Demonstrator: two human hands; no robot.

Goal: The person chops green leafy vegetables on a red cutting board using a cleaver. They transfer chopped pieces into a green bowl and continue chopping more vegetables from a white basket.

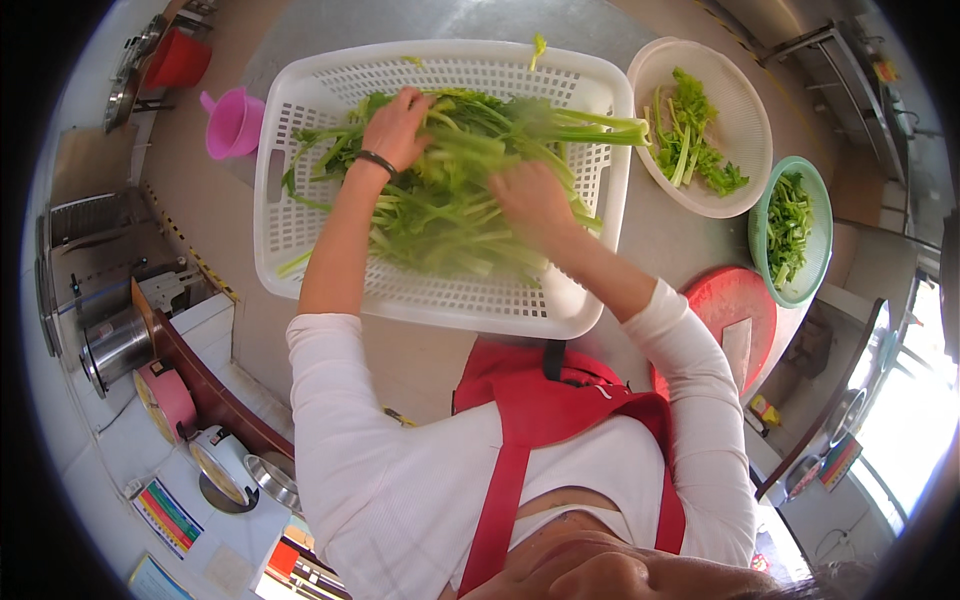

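Observation:
A large white plastic basket (450, 319) stands on the metal table before me, heaped with leafy green celery stalks (450, 202). My left hand (395, 129), with a dark band at the wrist, reaches into the heap near its upper left part, fingers bent over the leaves; whether they close on any is unclear. My right hand (531, 196) is at the middle of the heap, blurred and curled around some celery. Several pale stalks (607, 129) point right and lie across the basket's right rim. Blurred stalks lie between the hands.
Right of the basket stand a white round colander (757, 135) with celery pieces and a green colander (825, 217) with cut greens. Nearer me is a red round board (709, 300) with a cleaver (736, 352) on it. A pink plastic scoop (236, 124) stands at the left.

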